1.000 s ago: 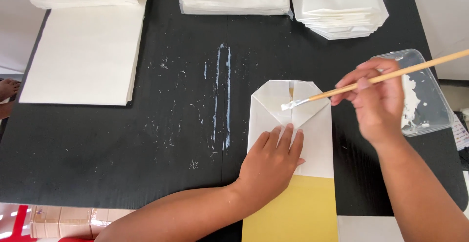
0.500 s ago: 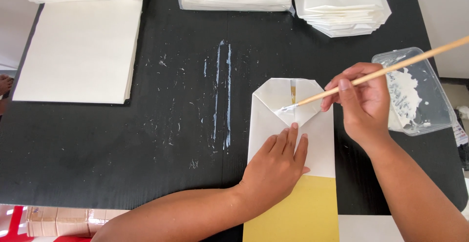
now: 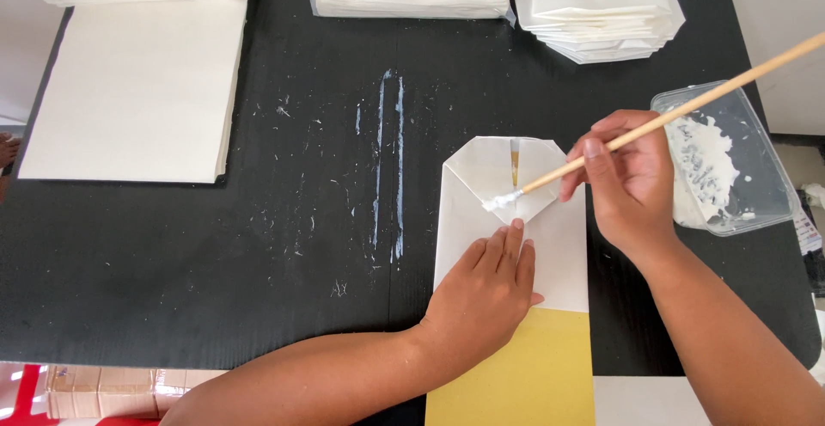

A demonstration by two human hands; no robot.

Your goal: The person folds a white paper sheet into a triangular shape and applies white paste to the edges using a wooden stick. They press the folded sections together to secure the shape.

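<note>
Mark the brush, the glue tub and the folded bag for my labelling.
brush (image 3: 679,112), head view, mid handle.
glue tub (image 3: 773,194), head view, right wall.
folded bag (image 3: 563,254), head view, white body.

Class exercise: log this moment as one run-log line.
left hand: flat on bag | right hand: holds brush, tip on folded flap | glue tub: right of bag | mat: glue streaks

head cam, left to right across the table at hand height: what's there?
Stack of white sheets → glue streaks → left hand flat on the folded paper bag → right hand holding the brush → plastic glue tub.
</note>
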